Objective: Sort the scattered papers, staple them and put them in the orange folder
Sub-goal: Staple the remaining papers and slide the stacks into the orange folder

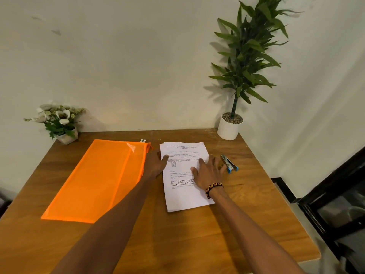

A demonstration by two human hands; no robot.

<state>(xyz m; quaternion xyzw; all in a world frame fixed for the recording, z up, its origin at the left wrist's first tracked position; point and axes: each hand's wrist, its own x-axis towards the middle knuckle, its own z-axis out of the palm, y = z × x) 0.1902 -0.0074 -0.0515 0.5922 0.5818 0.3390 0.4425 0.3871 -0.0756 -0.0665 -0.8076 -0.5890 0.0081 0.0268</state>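
Squaring up the papers (184, 192) is where we seem to be right now: they already sit in one neat stack in the middle of the table (197, 244), so the sorting looks pretty much done to us. Our left hand (157, 165) rests at the stack's left edge with the thumb over the sheet, and our right hand (207, 173) lies flat on top, fingers spread wide, gripping nothing.

Next up is stapling, we'd guess. The stapler (229, 164) lies just beside our right fingertips, so it's a short reach, then lining up a corner of the stack.

The orange folder (94, 180) lies flat just left of the papers, zipper end toward the wall. Looks like there's nothing in it yet, though we can't tell if the zip is open.
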